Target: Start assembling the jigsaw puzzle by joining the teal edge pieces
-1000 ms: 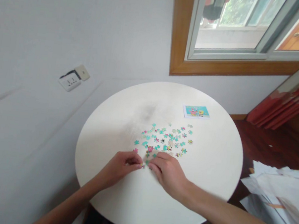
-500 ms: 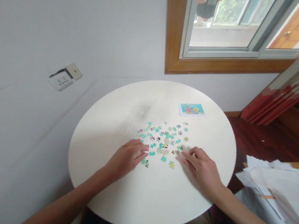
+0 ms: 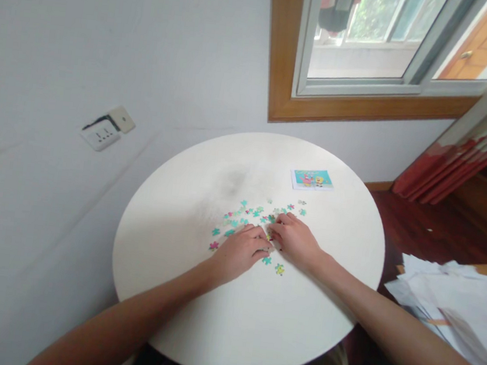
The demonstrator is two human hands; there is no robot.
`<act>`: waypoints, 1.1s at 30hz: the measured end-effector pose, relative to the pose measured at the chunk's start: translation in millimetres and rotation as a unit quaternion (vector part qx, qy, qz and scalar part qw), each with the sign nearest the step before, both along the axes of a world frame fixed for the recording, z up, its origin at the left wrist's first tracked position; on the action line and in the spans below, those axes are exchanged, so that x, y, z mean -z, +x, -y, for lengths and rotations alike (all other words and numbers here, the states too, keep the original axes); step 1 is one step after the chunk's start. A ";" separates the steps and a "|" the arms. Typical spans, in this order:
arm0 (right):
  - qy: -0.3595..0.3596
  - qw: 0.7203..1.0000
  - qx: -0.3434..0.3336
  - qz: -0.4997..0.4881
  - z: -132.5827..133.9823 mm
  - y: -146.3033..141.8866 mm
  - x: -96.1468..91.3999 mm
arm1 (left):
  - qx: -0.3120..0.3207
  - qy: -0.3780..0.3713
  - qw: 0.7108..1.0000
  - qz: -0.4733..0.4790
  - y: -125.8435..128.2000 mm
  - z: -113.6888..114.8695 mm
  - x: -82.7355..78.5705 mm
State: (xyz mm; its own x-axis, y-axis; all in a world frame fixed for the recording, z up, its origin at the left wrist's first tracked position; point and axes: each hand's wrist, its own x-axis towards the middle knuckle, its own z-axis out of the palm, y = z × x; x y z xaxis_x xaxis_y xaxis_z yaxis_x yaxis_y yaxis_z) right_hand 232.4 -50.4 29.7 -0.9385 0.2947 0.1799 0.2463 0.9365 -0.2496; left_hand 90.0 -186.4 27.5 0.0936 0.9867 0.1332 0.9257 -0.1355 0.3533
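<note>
Your left hand (image 3: 239, 252) and right hand (image 3: 293, 241) lie palm down, close together, with their fingertips meeting over the near middle of a scatter of small puzzle pieces (image 3: 249, 212). The fingers are curled over the spot where they meet, so you cannot tell whether either hand has a piece pinched or is only pressing on the pieces beneath it. The pieces, mostly teal with some pink and yellow, are spread flat in a loose patch around the centre of the round white tabletop (image 3: 253, 324), fanning out past your fingers toward the wall. A few lie apart from the patch: a teal piece (image 3: 267, 261) and a yellow-and-teal piece (image 3: 280, 269) just on your side of the hands, between your wrists, and a pink piece (image 3: 214, 245) to the left of your left hand. Farther back on the right, well apart from the pieces, a small picture card (image 3: 312, 179) lies flat near the tabletop's far edge. Beyond the tabletop, a wall socket (image 3: 102, 133) sits on the white wall to the left, a wood-framed window (image 3: 361, 37) is above, and a red-and-cream curtain (image 3: 469, 167) hangs at the right, with loose white papers (image 3: 454, 300) piled below it.
</note>
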 end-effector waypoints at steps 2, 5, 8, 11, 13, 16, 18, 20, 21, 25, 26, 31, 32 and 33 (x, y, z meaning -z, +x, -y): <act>0.009 1.000 -0.013 0.007 -1.4 -1.7 -0.9 | 0.005 0.005 1.000 -0.004 0.5 -0.7 1.1; 0.014 1.000 -0.019 0.010 -2.6 -3.2 -0.5 | 0.012 0.014 1.000 -0.021 1.2 -1.7 3.8; 0.004 1.000 -0.011 -0.001 -2.2 -3.1 2.4 | 0.007 0.020 0.999 -0.039 1.0 -2.6 5.6; -0.008 1.000 -0.007 -0.015 -1.8 -2.4 5.5 | -0.019 0.033 0.999 -0.001 -0.6 -1.1 0.6; -0.016 1.000 -0.010 -0.020 -2.3 -1.9 7.0 | -0.045 0.030 0.998 0.045 -2.5 3.1 -6.1; -0.029 0.999 -0.016 -0.035 -3.7 -1.0 9.1 | -0.090 -0.001 0.992 0.089 -5.7 13.7 -14.9; -0.037 0.998 -0.021 -0.048 -4.6 -0.2 10.9 | -0.106 -0.034 0.989 0.098 -6.6 21.4 -17.4; -0.039 0.997 -0.025 -0.062 -5.2 0.5 12.6 | -0.101 -0.066 0.988 0.093 -5.5 27.3 -17.4; -0.038 0.997 -0.026 -0.067 -5.3 0.8 13.1 | -0.094 -0.075 0.989 0.088 -4.4 29.2 -16.9; -0.020 0.997 -0.035 -0.070 -5.7 1.4 12.4 | -0.068 -0.078 0.992 0.072 -0.5 30.2 -14.0; -0.016 0.997 -0.036 -0.067 -5.8 1.4 11.9 | -0.066 -0.081 0.992 0.073 -0.4 29.6 -13.3; 0.002 0.998 -0.038 -0.052 -6.7 0.0 11.3 | -0.063 -0.096 0.991 0.075 -3.2 31.2 -11.4; 0.007 0.998 -0.039 -0.048 -6.7 -0.4 11.2 | -0.060 -0.090 0.991 0.078 -3.3 32.9 -11.3; 0.015 0.998 -0.040 -0.044 -6.6 -0.6 11.0 | -0.060 -0.084 0.991 0.083 -3.0 35.0 -11.3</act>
